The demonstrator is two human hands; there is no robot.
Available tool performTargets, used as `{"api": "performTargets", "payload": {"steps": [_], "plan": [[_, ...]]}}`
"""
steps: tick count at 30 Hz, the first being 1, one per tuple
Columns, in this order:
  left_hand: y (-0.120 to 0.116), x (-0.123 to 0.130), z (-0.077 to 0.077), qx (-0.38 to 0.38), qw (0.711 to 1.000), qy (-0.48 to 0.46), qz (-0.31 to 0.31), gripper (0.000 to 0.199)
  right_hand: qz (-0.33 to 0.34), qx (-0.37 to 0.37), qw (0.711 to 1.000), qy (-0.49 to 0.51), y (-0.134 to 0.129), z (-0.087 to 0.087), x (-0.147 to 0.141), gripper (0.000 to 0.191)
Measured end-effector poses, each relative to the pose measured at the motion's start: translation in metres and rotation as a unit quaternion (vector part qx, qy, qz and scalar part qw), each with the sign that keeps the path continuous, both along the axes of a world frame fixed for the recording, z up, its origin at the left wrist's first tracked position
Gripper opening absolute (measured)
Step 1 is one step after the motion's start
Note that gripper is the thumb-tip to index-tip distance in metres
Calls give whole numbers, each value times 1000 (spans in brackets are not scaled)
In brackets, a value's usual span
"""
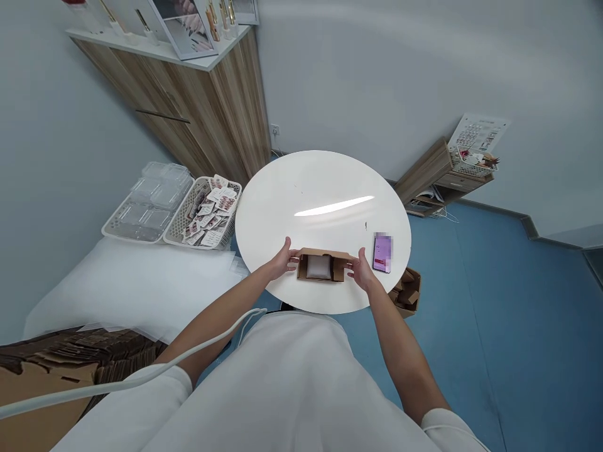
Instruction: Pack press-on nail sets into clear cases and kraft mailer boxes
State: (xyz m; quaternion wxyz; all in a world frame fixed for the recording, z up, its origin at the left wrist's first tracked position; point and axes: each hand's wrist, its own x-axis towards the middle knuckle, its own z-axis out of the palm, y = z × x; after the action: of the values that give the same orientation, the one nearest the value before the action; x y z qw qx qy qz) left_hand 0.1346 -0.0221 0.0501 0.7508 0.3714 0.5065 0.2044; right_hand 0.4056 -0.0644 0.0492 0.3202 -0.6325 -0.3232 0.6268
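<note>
A small brown cardboard box [338,270] stands on the near part of the round white table [277,194], its top toward me open. Inside it lies a whitish, flat-looking item [319,267]; its kind I cannot make out. My left hand [281,261] grips the box's left end, thumb raised and fingertips against the cardboard. At the opposite end, my right hand [360,272] holds the side with its fingers, thumb pointing up. A phone [382,253] with a lit purple screen lies just right of my right hand.
Left of the table are a basket of printed cards [207,213] and a basket of clear plastic boxes [146,210], above white sheets [136,282]. Flattened cardboard [51,383] is stacked lower left. A carton [409,294] sits on the floor. A white cable [188,355] crosses my left arm.
</note>
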Motion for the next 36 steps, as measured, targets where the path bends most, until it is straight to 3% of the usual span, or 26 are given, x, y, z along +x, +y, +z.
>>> {"api": "performTargets", "payload": {"steps": [5, 11, 15, 19, 23, 29, 34, 36], "plan": [[5, -3, 0, -26, 1000, 11, 3, 71, 20, -38, 996, -77, 0, 8, -7, 50], [-3, 1, -12, 16, 996, 60, -69, 44, 49, 15, 991, -121, -10, 4, -27, 28], [-14, 4, -26, 117, 987, 87, -74, 35, 24, 96, 975, -199, -23, -10, -37, 38], [-24, 1, -39, 197, 957, 206, -50, 45, -35, 84, 967, -237, -38, -23, -41, 52], [-31, -2, -50, 190, 950, 245, -36, 52, -80, 38, 971, -221, -50, -35, -41, 57], [-31, 4, -58, 160, 955, 244, -45, 43, -94, 32, 971, -218, -50, -51, -50, 48], [-40, 0, -57, 244, 928, 279, -38, 42, -115, 61, 964, -232, -60, -52, -65, 54], [-47, -5, -55, 275, 924, 259, -63, 41, -110, 74, 966, -221, -69, -50, -71, 56]]}}
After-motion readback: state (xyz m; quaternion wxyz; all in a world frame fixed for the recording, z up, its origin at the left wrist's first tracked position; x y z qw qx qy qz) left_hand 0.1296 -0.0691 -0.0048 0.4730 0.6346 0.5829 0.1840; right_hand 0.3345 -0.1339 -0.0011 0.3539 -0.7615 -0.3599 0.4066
